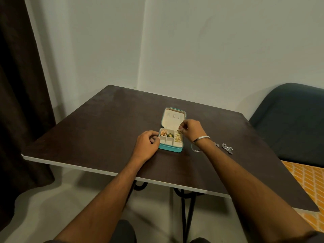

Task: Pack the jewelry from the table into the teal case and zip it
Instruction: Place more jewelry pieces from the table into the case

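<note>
- On the dark table [108, 120], set in a pale-walled corner, the open teal case [171, 137] is steadied by the curled left hand [147, 146].
- A small gold piece [179, 132] is pinched by the right hand [190, 130] over the case.
- Silver jewelry [227, 148] is left near the right wrist.
- A dark curtain [19, 102] and chair [291, 123] are seen alongside.

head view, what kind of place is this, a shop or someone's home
Most likely a room in a home, not a shop: a small dark table pushed against a plain wall, a dark curtain to the left, and a cushioned chair on the right.
</note>
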